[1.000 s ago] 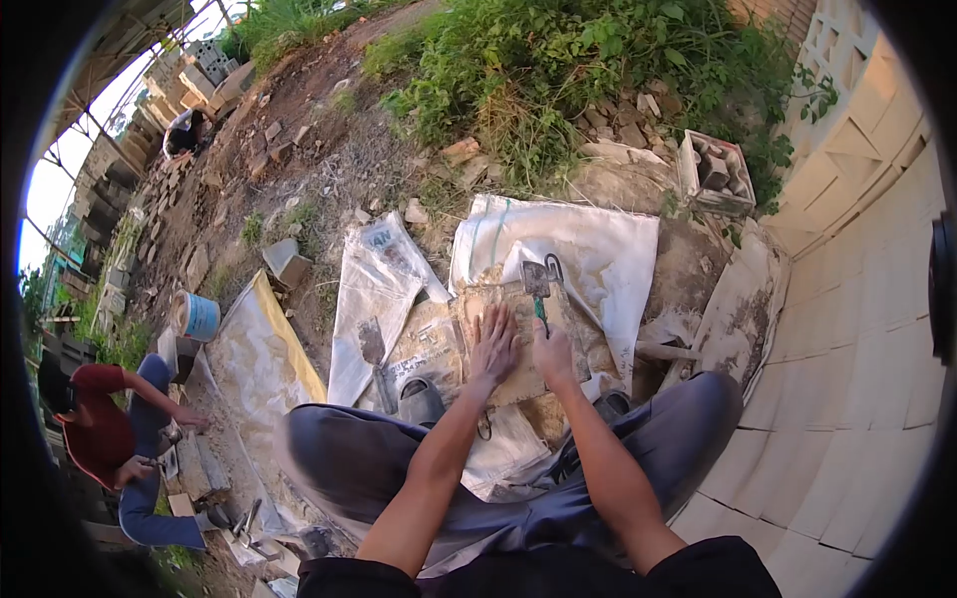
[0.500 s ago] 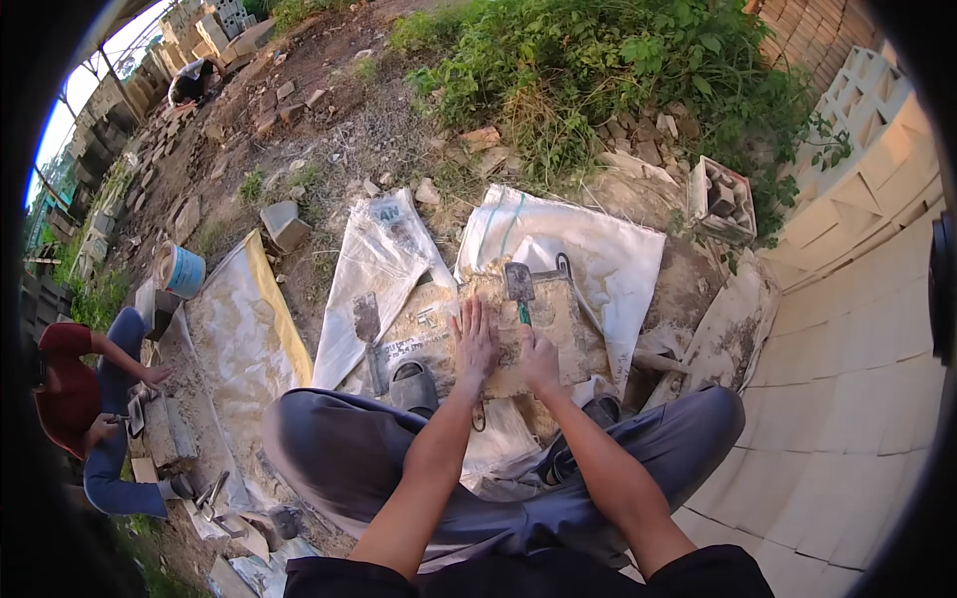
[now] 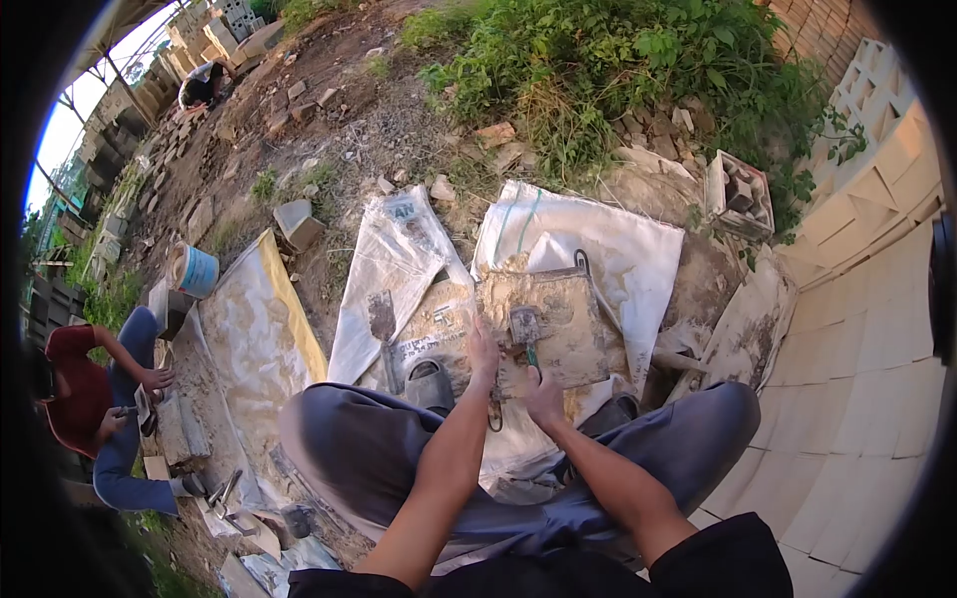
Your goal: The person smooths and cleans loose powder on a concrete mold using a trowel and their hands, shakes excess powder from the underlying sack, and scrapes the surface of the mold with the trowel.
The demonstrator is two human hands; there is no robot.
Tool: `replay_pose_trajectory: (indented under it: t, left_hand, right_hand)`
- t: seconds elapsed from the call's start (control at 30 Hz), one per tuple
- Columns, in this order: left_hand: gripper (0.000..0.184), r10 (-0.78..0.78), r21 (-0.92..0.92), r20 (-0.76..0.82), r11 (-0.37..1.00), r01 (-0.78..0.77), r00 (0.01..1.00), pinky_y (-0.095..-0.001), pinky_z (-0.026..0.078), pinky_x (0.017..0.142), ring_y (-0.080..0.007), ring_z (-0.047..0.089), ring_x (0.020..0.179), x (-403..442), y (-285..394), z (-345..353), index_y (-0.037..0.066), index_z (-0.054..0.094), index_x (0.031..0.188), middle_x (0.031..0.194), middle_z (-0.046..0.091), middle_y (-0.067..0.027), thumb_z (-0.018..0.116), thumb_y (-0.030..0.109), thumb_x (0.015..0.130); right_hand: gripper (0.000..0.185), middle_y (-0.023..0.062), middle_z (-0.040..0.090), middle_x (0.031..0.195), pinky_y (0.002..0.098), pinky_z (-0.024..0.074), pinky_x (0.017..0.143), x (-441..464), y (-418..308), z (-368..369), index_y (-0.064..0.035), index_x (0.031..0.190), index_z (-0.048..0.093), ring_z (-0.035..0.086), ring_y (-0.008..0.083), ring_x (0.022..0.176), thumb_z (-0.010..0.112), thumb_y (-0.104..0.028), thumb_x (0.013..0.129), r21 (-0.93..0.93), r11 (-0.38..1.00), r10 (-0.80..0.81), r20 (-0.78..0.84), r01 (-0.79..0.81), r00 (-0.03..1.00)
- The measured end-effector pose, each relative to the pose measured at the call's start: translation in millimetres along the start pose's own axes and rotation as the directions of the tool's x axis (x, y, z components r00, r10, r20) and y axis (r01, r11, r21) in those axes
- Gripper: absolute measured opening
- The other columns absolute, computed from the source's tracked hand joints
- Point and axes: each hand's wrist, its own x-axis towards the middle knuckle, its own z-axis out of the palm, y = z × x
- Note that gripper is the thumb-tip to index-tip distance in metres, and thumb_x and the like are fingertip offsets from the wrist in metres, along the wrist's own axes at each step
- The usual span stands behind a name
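Observation:
A flat rectangular slab (image 3: 568, 344), dusty and tan, lies between my feet on white sacks (image 3: 578, 219). Wrapped round the green handle of a small trowel (image 3: 524, 325), my right hand (image 3: 544, 399) keeps the blade low over the slab's middle. My left hand (image 3: 482, 349) is edge-on at the slab's left side, its fingers pointing forward and hard to make out one by one. Metal loops stick out at the slab's far right corner and its near left side. Another trowel (image 3: 383, 324) lies on a sack further left.
A co-worker in a red shirt (image 3: 80, 389) sits at the left beside a block and a white-blue bucket (image 3: 196, 270). Another person (image 3: 202, 88) crouches far back. A crate (image 3: 739, 195) stands right of the plants. Stacked pale blocks (image 3: 837, 349) line the right side.
The trowel has come down from the slab's far edge toward me. My left hand, earlier flat with fingers spread on the slab, has turned onto its edge.

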Motion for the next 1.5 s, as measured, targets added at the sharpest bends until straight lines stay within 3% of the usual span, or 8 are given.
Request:
replay_pose_trajectory:
  t: [0.33, 0.43, 0.53, 0.8, 0.93, 1.0, 1.27, 1.5]
  left_hand:
    - [0.079, -0.228, -0.361, -0.01, 0.909, 0.209, 0.974, -0.0381, 0.039, 0.097, -0.0317, 0.053, 0.112, 64, -74, 15, -0.005, 0.045, 0.132, 0.122, 0.055, -0.0233, 0.021, 0.06, 0.096]
    - [0.083, -0.311, -0.029, -0.058, 0.95, 0.31, 0.949, -0.0378, 0.041, 0.094, -0.0291, 0.055, 0.106, 65, -83, 9, -0.008, 0.046, 0.129, 0.119, 0.056, -0.023, 0.02, 0.063, 0.094]
    - [0.068, 0.229, 0.189, 0.092, 0.951, -0.243, 0.969, -0.0331, 0.027, 0.109, -0.033, 0.036, 0.133, 49, -72, 7, -0.005, 0.02, 0.144, 0.144, 0.035, -0.0231, 0.018, 0.047, 0.1]
    - [0.077, -0.227, -0.591, 0.169, 0.755, 0.283, 0.959, -0.0375, 0.044, 0.092, -0.0273, 0.056, 0.109, 36, -48, 10, -0.001, 0.042, 0.136, 0.122, 0.056, -0.015, 0.023, 0.061, 0.095]
    - [0.077, -0.212, -0.513, 0.002, 0.839, 0.183, 0.977, -0.0383, 0.049, 0.085, -0.0266, 0.06, 0.101, 65, -100, 16, -0.001, 0.044, 0.133, 0.118, 0.058, -0.0154, 0.025, 0.062, 0.095]
    - [0.078, -0.357, -0.436, 0.119, 0.819, 0.372, 0.926, -0.0331, 0.033, 0.103, -0.0272, 0.047, 0.122, 63, -84, 18, 0.0, 0.041, 0.138, 0.132, 0.051, -0.0173, 0.018, 0.061, 0.096]
    - [0.077, -0.172, -0.551, 0.104, 0.81, 0.201, 0.98, -0.0347, 0.032, 0.103, -0.0294, 0.048, 0.122, 76, -122, 25, 0.0, 0.048, 0.133, 0.131, 0.053, -0.019, 0.014, 0.058, 0.097]
    - [0.071, -0.267, -0.248, -0.086, 0.939, 0.239, 0.96, -0.038, 0.035, 0.101, -0.0335, 0.05, 0.119, 38, -56, 14, 0.002, 0.052, 0.13, 0.126, 0.055, -0.0227, 0.014, 0.053, 0.098]
  right_hand:
    - [0.046, 0.0332, 0.059, 0.077, 0.0562, 0.0439, 0.071, -1, -13, 2, 0.0046, 0.092, 0.057, 0.057, 0.0506, 0.079, 0.039, -0.038, 0.098, -0.159, 0.987, 0.015, 0.215, 0.02, 0.977]
    - [0.047, 0.033, 0.059, 0.076, 0.0565, 0.0447, 0.07, 0, -25, -17, 0.0046, 0.091, 0.056, 0.057, 0.051, 0.078, 0.038, -0.038, 0.098, -0.178, 0.983, 0.009, 0.255, 0.038, 0.967]
    - [0.048, 0.0323, 0.059, 0.075, 0.0561, 0.0453, 0.066, 1, -24, -29, 0.0043, 0.09, 0.056, 0.057, 0.0506, 0.074, 0.039, -0.039, 0.097, -0.179, 0.979, -0.049, 0.261, 0.098, 0.964]
    - [0.046, 0.0266, 0.06, 0.067, 0.0558, 0.0449, 0.058, -1, 6, -36, 0.0011, 0.084, 0.055, 0.059, 0.0462, 0.064, 0.04, -0.04, 0.097, -0.267, 0.937, -0.155, 0.257, 0.224, 0.954]
    - [0.046, 0.0251, 0.06, 0.065, 0.0552, 0.0454, 0.057, -6, 7, -34, -0.0003, 0.084, 0.056, 0.06, 0.045, 0.064, 0.041, -0.042, 0.097, -0.329, 0.926, -0.101, 0.254, 0.185, 0.962]
    - [0.045, 0.0247, 0.06, 0.063, 0.055, 0.0452, 0.057, -5, 13, -37, -0.001, 0.084, 0.056, 0.06, 0.045, 0.063, 0.042, -0.042, 0.097, -0.377, 0.898, -0.144, 0.24, 0.229, 0.96]
    - [0.047, 0.0264, 0.058, 0.062, 0.0538, 0.0462, 0.056, -8, 1, -49, -0.0005, 0.084, 0.06, 0.06, 0.0444, 0.063, 0.044, -0.043, 0.096, -0.325, 0.928, -0.127, 0.18, 0.181, 0.975]
    - [0.047, 0.0268, 0.058, 0.062, 0.0536, 0.0457, 0.055, -5, -8, -52, 0.0001, 0.08, 0.06, 0.059, 0.0458, 0.061, 0.046, -0.042, 0.095, -0.322, 0.935, -0.079, 0.21, 0.145, 0.975]
